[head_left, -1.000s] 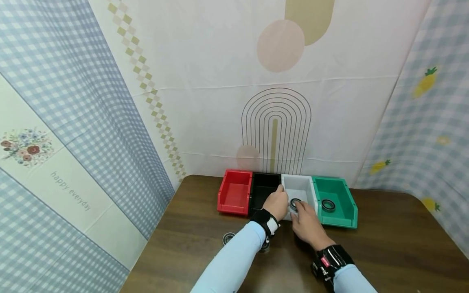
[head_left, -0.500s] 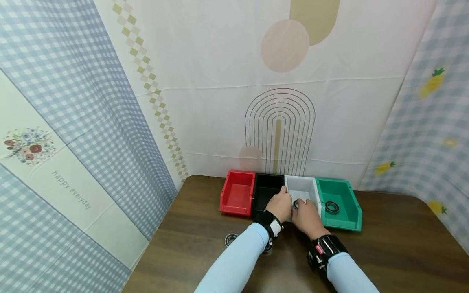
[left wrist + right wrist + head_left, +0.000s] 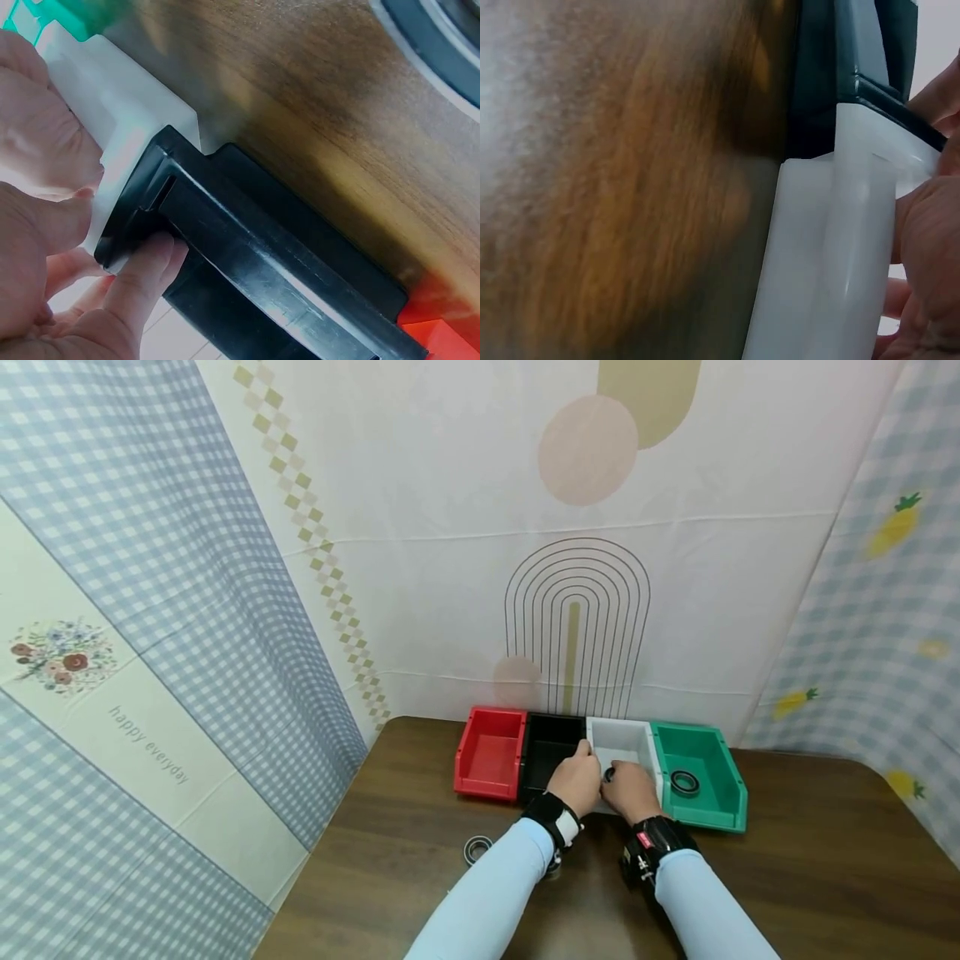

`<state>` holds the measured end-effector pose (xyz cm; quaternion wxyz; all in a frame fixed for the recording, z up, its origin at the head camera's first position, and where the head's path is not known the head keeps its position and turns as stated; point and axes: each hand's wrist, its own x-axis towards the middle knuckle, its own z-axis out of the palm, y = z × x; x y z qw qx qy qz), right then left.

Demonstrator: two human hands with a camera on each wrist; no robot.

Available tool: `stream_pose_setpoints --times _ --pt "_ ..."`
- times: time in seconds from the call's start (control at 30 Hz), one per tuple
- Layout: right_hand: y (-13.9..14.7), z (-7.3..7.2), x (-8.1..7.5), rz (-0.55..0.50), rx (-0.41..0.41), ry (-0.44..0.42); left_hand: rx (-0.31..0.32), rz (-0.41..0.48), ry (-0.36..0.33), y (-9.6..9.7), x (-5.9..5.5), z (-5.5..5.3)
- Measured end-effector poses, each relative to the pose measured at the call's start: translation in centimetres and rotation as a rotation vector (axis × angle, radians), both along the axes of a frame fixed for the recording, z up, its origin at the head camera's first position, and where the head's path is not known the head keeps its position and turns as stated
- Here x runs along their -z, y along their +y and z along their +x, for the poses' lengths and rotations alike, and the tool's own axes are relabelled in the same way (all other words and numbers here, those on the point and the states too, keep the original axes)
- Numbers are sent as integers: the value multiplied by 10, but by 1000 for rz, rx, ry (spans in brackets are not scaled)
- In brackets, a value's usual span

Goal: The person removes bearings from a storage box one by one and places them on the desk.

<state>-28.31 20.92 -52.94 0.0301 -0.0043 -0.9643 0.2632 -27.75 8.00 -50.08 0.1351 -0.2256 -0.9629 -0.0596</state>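
Head view: a bearing is located inside the white bin, just left of the right hand, whose grip cannot be determined, while the black bin is pinched at its wall by the left hand.

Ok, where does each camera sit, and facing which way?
Head: on the head, facing forward and down at wooden table, black bin and white bin; left grip, right grip and sleeves show.
Left wrist: on that wrist, facing the black bin; left grip lower left, right grip above.
Right wrist: on that wrist, facing wooden table and white bin; right grip at right edge.
Shared: both wrist views show black bin beside white bin.
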Motion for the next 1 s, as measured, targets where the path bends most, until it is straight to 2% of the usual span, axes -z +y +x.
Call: stream_pose_setpoints --times 0.27,0.37,0.5,0.63,0.87,1.0 --pt "-1 -6 -2 -4 13 63 0 -36 37 0 3 2" --pt "-1 -7 -1 31 23 95 6 -61 74 2 8 0" --pt "-1 -9 2 39 24 96 7 -77 115 2 11 -1" --pt "1 -10 5 41 26 103 1 -78 123 3 11 -1" --pt "1 -10 10 41 40 107 8 -75 96 3 15 -3" --pt "0 -10 12 19 41 121 11 -78 96 0 11 0"
